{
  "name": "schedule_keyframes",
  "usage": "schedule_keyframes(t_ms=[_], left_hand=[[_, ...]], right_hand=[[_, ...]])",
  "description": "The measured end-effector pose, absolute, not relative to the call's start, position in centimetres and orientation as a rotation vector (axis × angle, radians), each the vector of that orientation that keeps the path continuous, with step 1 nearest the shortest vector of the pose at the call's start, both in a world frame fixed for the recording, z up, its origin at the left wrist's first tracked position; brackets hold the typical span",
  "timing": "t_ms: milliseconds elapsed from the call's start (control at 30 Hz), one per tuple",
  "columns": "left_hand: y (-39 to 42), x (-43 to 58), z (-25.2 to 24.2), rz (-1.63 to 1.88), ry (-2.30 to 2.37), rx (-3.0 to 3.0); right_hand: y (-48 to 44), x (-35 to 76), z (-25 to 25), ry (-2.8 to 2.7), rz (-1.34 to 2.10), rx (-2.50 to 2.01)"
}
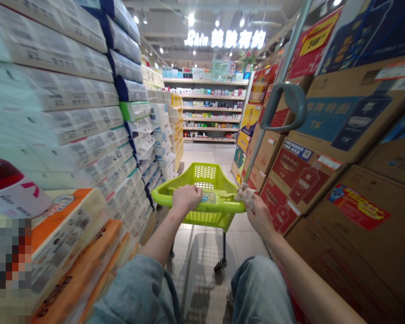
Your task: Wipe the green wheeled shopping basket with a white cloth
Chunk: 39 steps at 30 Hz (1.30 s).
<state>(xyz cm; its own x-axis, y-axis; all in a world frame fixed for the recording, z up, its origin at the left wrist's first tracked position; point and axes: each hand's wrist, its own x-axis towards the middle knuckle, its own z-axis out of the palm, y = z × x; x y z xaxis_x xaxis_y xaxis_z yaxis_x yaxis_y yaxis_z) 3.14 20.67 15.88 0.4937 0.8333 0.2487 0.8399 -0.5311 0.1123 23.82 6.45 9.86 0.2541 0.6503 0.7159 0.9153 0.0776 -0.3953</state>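
Note:
A lime-green shopping cart (207,177) stands in a narrow store aisle ahead of me. My left hand (185,198) is closed in a fist over the cart's green handle bar (202,208), left of its middle. My right hand (258,213) rests at the bar's right end. Its fingers are closed on a crumpled whitish wad, paper or cloth (245,193). Both forearms reach forward from rolled denim sleeves. The cart's basket looks empty through its mesh.
Stacked packs of tissue paper (87,126) wall the left side, with orange packs (70,243) nearest me. Brown and red cartons (340,171) pile up on the right, a grey pole with a loop handle (285,108) before them. Tiled floor (205,155) runs to product shelves (211,108).

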Motion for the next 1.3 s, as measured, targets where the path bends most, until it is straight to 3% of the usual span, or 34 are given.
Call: schedule_keyframes(t_ms=[300, 500, 833, 1033, 1300], left_hand=[[20.4, 3.5, 15.7, -0.421, -1.542, -2.677], [20.4, 3.7, 15.6, -0.414, -1.506, -2.701], [19.5, 4.0, 15.9, -0.415, -1.509, -2.707], [19.0, 4.8, 15.9, -0.405, -1.535, -2.692], [19.1, 4.6, 15.7, -0.42, -1.53, -2.677]], right_hand=[[7.9, 15.0, 9.6, -1.627, -0.77, -1.748], [7.1, 17.2, 8.0, -1.744, -0.868, -1.67], [6.0, 23.0, 9.1, -1.68, -0.773, -1.617], [7.8, 19.9, 10.6, -1.404, -0.73, -1.94], [9.2, 15.4, 11.2, -1.439, -0.663, -1.923]])
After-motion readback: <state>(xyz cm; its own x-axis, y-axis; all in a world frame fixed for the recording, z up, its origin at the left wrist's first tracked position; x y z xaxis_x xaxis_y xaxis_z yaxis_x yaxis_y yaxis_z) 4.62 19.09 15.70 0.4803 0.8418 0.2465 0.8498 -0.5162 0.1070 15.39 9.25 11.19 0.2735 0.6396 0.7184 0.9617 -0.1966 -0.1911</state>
